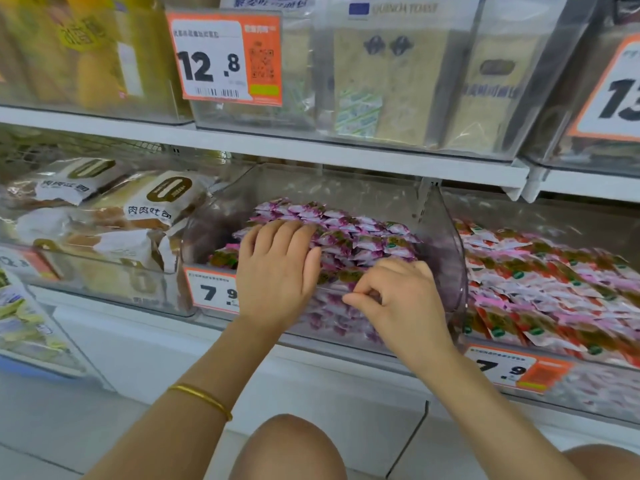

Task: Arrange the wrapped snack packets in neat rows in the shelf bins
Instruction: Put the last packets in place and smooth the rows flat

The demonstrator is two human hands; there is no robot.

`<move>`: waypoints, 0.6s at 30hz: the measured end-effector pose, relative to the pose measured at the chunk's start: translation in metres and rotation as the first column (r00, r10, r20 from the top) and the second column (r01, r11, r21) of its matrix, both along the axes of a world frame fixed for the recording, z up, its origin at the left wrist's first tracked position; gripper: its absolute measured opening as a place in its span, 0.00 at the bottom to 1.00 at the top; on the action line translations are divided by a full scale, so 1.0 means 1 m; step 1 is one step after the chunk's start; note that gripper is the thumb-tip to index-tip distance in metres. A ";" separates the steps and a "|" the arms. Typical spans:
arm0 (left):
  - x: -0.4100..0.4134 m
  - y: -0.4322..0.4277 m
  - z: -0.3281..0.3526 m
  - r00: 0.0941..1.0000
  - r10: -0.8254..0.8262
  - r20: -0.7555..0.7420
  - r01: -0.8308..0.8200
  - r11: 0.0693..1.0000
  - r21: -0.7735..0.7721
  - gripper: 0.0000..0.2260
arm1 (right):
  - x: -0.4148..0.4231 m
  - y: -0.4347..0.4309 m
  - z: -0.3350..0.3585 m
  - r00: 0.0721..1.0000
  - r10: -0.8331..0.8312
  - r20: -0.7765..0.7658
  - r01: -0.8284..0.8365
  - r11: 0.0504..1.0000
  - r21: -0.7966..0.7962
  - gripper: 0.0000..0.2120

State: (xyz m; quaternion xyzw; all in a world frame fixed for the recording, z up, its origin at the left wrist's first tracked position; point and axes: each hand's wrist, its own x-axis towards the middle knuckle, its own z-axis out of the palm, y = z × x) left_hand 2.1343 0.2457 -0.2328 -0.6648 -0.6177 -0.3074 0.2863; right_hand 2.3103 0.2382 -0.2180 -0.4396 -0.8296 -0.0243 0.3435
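packets: purple packets (pixel 349 233) rowed in clear middle bin (pixel 448 244), lower shelf.
left: your left hand (pixel 277 268), fingers together, flat on the stack.
right: your right hand (pixel 398 296), curled fingers pinching purple packets at the front.
labels: 7.9 tag (pixel 214 291) on this bin; 12.8 tag (pixel 225 58) above.
neighbours: red packets (pixel 540 271) right, "肉肉吐司" bread bags (pixel 149 211) left.

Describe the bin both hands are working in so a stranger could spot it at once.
Find the 12.8 price tag, then drop below the white shelf board to the row of clear bins. The middle bin sits between bagged toast loaves on its left and red-and-pink packets on its right. It alone holds purple packets.
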 end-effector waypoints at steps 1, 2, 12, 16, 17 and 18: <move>-0.002 -0.001 -0.004 1.000 0.003 0.008 -0.003 1.000 -0.020 0.21 | -0.001 -0.001 -0.004 1.000 0.005 0.004 -0.005 1.000 -0.005 0.10; -0.003 -0.003 -0.008 1.000 0.006 0.010 -0.005 0.999 -0.045 0.21 | -0.002 -0.003 -0.008 1.000 0.003 0.010 -0.003 1.000 -0.011 0.10; -0.006 -0.011 0.000 0.979 -0.087 0.184 0.154 0.907 -0.392 0.25 | 0.001 -0.012 -0.001 0.993 0.011 0.116 0.010 0.984 -0.180 0.18; -0.008 0.010 0.012 0.990 -0.106 0.091 0.140 0.721 -0.679 0.25 | 0.001 -0.009 0.002 0.949 0.062 0.308 0.036 0.952 -0.303 0.38; -0.008 0.015 0.014 0.993 -0.090 0.082 0.121 0.677 -0.726 0.25 | 0.002 -0.009 0.001 0.949 0.066 0.308 0.033 0.951 -0.307 0.35; -0.007 0.018 0.014 0.994 -0.075 0.080 0.110 0.639 -0.761 0.25 | 0.003 -0.010 0.003 0.952 0.070 0.297 0.030 0.947 -0.320 0.30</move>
